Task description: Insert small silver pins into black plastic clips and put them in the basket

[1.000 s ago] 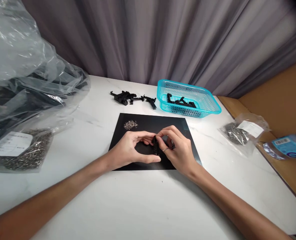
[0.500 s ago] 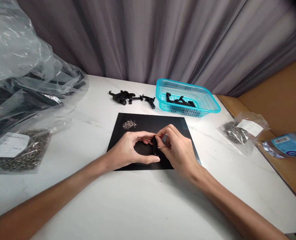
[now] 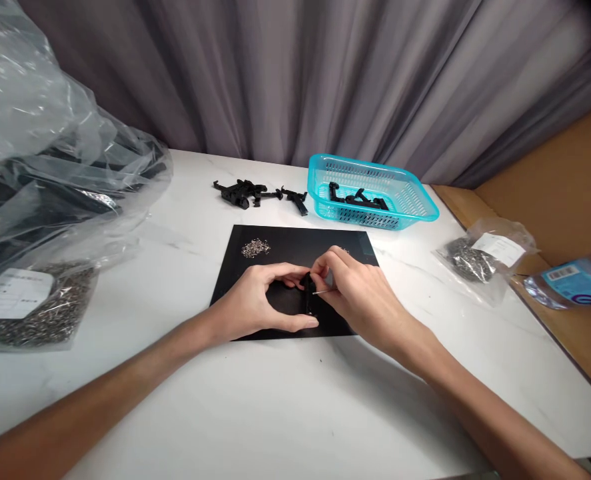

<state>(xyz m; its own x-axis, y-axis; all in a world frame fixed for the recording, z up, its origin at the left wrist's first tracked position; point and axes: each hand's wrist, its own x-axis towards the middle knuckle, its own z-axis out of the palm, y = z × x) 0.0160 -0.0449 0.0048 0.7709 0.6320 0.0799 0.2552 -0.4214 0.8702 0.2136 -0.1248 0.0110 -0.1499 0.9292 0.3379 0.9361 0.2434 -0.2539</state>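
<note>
My left hand (image 3: 262, 301) is curved round a small black plastic part (image 3: 308, 299), its fingers at the far end and its thumb at the near end. The part stands over the black mat (image 3: 285, 235). Close against the part's right side, my right hand (image 3: 358, 287) has its thumb and forefinger pinched together. A thin silver metal tool (image 3: 321, 291) sticks out leftward from under the right hand's fingers; its full shape is hidden. What the right fingertips pinch at the part's far end is too small to make out. Small metal pieces (image 3: 256, 248) lie heaped on the mat.
Loose black plastic parts (image 3: 240, 193) lie behind the mat. A blue basket (image 3: 422, 212) holds several more. Bags of small metal pieces (image 3: 45, 307) stand left and right (image 3: 470, 260). A large clear bag (image 3: 80, 127) fills the left; a blue-labelled packet (image 3: 572, 283) lies far right.
The view has shifted slightly. My right wrist has turned a little and the thin metal tool's tip now points further left across the black part. My left hand keeps its hold.
</note>
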